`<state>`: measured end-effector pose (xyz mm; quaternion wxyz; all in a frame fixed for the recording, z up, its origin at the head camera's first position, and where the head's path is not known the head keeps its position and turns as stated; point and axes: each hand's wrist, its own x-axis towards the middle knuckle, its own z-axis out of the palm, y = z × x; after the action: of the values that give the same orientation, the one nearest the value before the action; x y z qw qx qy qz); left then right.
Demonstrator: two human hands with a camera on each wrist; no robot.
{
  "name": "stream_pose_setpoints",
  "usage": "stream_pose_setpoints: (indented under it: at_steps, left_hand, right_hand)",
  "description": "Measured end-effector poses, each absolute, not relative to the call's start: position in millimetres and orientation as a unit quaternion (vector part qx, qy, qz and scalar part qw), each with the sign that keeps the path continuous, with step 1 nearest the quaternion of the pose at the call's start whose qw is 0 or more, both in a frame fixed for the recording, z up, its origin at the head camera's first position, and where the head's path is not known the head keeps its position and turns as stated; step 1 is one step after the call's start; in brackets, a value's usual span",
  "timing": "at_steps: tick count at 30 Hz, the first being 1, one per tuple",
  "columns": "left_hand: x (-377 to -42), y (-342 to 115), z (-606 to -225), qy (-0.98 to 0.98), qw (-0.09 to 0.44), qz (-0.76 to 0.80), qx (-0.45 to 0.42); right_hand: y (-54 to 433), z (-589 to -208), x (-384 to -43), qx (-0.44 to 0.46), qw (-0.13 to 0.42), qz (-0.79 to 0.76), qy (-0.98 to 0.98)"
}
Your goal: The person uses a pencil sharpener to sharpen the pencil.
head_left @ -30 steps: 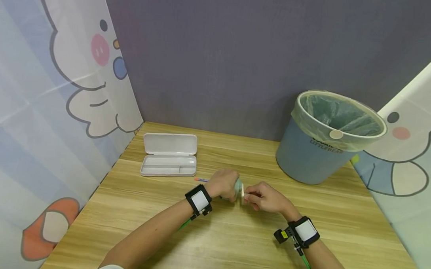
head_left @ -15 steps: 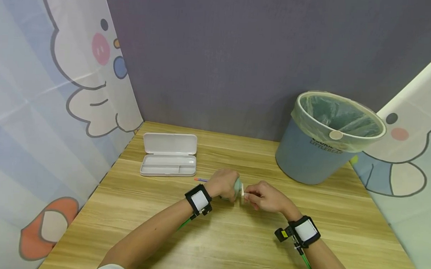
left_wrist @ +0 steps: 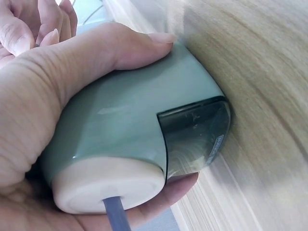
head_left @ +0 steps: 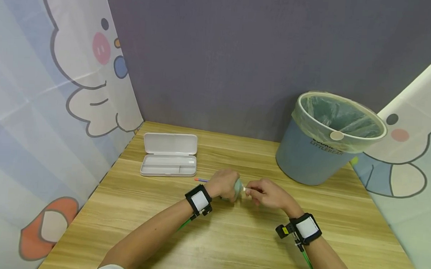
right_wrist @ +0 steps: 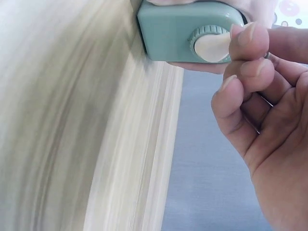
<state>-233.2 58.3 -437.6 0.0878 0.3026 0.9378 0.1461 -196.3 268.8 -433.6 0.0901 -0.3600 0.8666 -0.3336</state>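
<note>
A green crank pencil sharpener (left_wrist: pixel 130 106) lies on the wooden table, gripped round its body by my left hand (head_left: pixel 222 183). A pencil (left_wrist: pixel 115 214) goes into its cream front; in the head view its orange-tipped end shows left of that hand. At the sharpener's other end, my right hand (head_left: pixel 268 195) pinches the cream crank (right_wrist: pixel 211 46) between thumb and fingers. A dark clear shavings window (left_wrist: pixel 195 134) covers one side of the body. The pencil's point is hidden inside the sharpener.
A white pencil case (head_left: pixel 170 144) stands with its lid up at the back left, its compartments facing up. A blue bin (head_left: pixel 300 157) with a plastic liner stands at the back right. A grey wall (head_left: pixel 217 71) rises behind the table.
My right hand has shifted slightly upward as the crank turned to another angle. My left hand and the sharpener stay in place.
</note>
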Motion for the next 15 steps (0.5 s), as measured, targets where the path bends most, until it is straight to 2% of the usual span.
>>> stream_pose_setpoints:
  at_steps: [15]
  left_hand:
    - [-233.7, 59.0, -439.8, 0.937, 0.094, 0.153, 0.3]
  right_hand:
    - [272.7, -428.4, -211.1, -0.396, 0.06, -0.329, 0.855]
